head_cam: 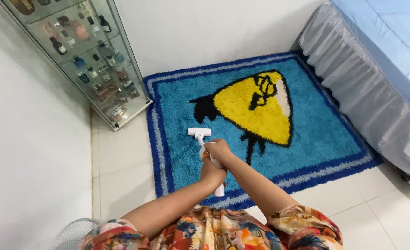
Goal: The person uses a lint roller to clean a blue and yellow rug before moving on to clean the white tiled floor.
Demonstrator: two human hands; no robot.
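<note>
Where the white wall fills the left edge of the frame, a glass cabinet (91,55) leans across the upper left corner, its shelves crowded with small bottles (85,69) too small to tell apart. Its base stands on the pale tiled floor (121,162), just beside the left edge of the rug (316,139). The rug is shaggy and blue with darker blue and white stripes round its border, and a yellow triangular bird figure (256,109) with black outline sits in its middle.

In the lower centre, both arms reach forward from flowered sleeves (214,231). The left hand (213,173) is closed round the lower part of a white handheld vacuum (205,148), near the end closest to the body. The right hand (219,150) is wrapped round the same vacuum just ahead of it, the two hands touching. The vacuum's flat white head (199,132) rests on the blue pile, left of the bird figure and near the rug's left border.

At the lower left edge a grey wire grille (73,234) shows partly. Along the right side, a bed (385,41) with a light blue sheet and a grey frilled skirt (362,88) overlaps the rug's right edge.
</note>
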